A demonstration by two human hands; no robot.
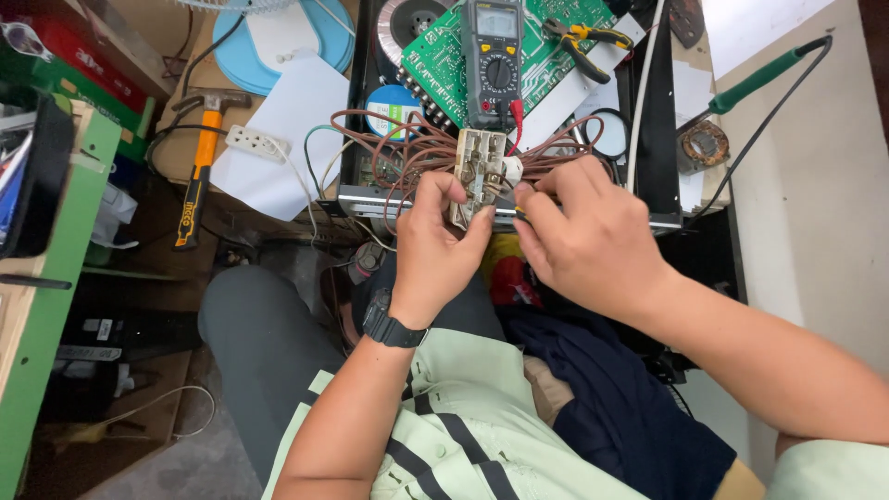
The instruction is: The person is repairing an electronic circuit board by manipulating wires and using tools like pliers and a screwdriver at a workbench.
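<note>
Left hand pinches beige plastic switch block upright at bench edge, brown wires looping off it. Right hand curled tight round thin probe at block's side, tip hidden. Grey multimeter lies on green circuit board just behind. Orange-handled hammer well left. Round blue-labelled tape roll near wires.

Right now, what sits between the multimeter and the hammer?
Head view: a loop of brown wires, a blue tape roll, white paper and a white power strip lie between the multimeter and the hammer.
</note>
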